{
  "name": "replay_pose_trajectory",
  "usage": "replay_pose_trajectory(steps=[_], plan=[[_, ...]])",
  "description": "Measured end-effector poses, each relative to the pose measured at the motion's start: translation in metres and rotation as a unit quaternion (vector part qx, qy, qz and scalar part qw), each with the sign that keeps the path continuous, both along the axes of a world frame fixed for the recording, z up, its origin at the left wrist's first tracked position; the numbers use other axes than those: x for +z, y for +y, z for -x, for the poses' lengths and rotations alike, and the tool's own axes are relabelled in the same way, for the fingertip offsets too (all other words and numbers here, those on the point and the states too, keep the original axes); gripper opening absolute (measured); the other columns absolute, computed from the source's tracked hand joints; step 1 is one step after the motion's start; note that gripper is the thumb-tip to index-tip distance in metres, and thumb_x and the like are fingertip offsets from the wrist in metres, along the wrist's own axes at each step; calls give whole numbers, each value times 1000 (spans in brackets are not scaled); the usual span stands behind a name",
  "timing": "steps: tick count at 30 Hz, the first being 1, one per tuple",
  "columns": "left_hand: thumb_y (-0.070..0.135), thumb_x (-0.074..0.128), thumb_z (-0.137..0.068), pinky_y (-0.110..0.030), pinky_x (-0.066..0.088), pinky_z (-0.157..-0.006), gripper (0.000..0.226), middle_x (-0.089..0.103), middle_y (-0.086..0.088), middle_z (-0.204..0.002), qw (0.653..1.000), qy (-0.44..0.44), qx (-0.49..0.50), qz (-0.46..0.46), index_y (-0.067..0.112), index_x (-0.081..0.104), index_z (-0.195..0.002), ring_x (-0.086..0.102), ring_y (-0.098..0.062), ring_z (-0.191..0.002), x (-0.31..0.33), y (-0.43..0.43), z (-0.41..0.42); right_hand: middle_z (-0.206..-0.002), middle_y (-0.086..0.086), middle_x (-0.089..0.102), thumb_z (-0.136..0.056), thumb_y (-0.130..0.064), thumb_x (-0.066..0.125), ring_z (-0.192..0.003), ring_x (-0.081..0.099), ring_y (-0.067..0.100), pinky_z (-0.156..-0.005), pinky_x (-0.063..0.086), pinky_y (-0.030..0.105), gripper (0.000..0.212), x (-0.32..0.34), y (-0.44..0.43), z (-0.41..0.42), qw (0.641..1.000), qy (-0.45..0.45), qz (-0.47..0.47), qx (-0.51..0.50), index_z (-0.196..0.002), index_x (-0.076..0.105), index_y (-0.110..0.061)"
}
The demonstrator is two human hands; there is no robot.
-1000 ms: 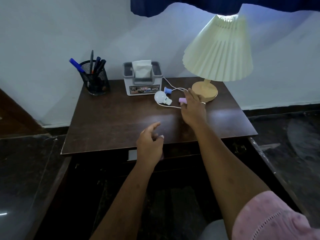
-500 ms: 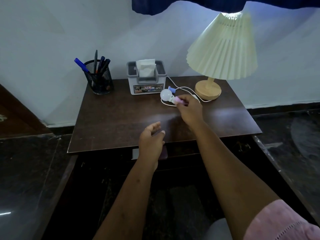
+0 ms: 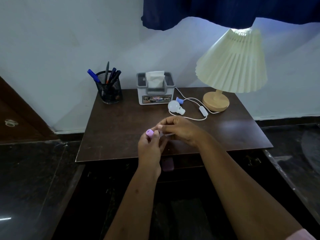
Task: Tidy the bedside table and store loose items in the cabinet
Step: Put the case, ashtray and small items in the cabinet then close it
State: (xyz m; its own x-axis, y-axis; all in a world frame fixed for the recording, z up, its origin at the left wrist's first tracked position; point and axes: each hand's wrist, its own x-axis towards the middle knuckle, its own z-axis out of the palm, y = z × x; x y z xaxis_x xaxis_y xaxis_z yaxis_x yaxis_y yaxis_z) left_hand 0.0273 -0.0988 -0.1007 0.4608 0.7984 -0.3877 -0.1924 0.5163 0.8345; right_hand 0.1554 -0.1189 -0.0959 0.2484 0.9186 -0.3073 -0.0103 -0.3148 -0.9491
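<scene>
Hands are meeting over the bench point(image 3: 121, 135) front: the left hand point(image 3: 149, 148) is pinching the pink cap point(image 3: 149, 132), just lifted from beside the lamp cord point(image 3: 203, 110); the right hand point(image 3: 181, 130) is curling alongside, grip unclear. Stowing is likely coming.

Left hand point(image 3: 149, 149) pinches a pink cap point(image 3: 149, 132) above the table point(image 3: 117, 135).

Home bedroom — dark wood bedside table point(image 3: 121, 135), pleated-shade lamp point(image 3: 232, 63), tissue box point(image 3: 155, 94), pen cup point(image 3: 109, 90).
</scene>
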Motion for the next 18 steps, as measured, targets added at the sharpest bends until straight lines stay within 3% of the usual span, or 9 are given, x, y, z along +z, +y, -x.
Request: replay_pose_trajectory(steps=[1,3,6,10,14,18], plan=[[17,45,-98,-21,54,-73,22,63,-3,-101,1000,-1,3,7,8,55,-116,64,-11,-89,0,1,-1,-81,-5,69,-89,-13,60,-72,61,5,-60,49,15,13,-1,3,-6,997,-66,1,-51,-84,70,-19],[17,48,-97,-20,56,-69,20,60,-1,-100,1000,1,13,11,10,54,-115,62,-10,-81,0,4,-2,-92,-1,70,-89,-7,57,-84,58,10,-70,46,19,17,-2,11,-24,957,-220,-14,-191,-93,71,-15],[16,53,-94,-21,55,-70,23,57,-7,-111,999,8,33,6,9,48,-116,62,-11,-79,-3,8,-2,-113,12,67,-88,3,46,-101,60,21,-82,39,21,29,-4,20,-50,899,-323,-9,-295,-107,66,-5],[15,56,-93,-19,54,-66,23,57,-9,-110,999,10,32,12,9,44,-113,62,-11,-79,-8,9,-1,-126,12,61,-88,2,43,-115,54,28,-88,40,26,40,-10,33,-78,876,-426,41,-222,-124,58,-9],[17,57,-92,-19,54,-66,14,57,-8,-110,1000,21,13,0,16,49,-104,61,-9,-84,-11,7,-5,-126,8,63,-88,-5,54,-117,55,25,-84,35,20,36,-17,40,-98,880,-449,64,-143,-121,62,-16],[20,57,-92,-22,52,-65,12,55,-5,-107,999,40,-3,-11,20,51,-102,59,-8,-86,-12,5,-4,-122,8,65,-84,-11,62,-113,57,25,-93,40,28,36,-27,44,-107,862,-481,75,-142,-119,63,-16]])
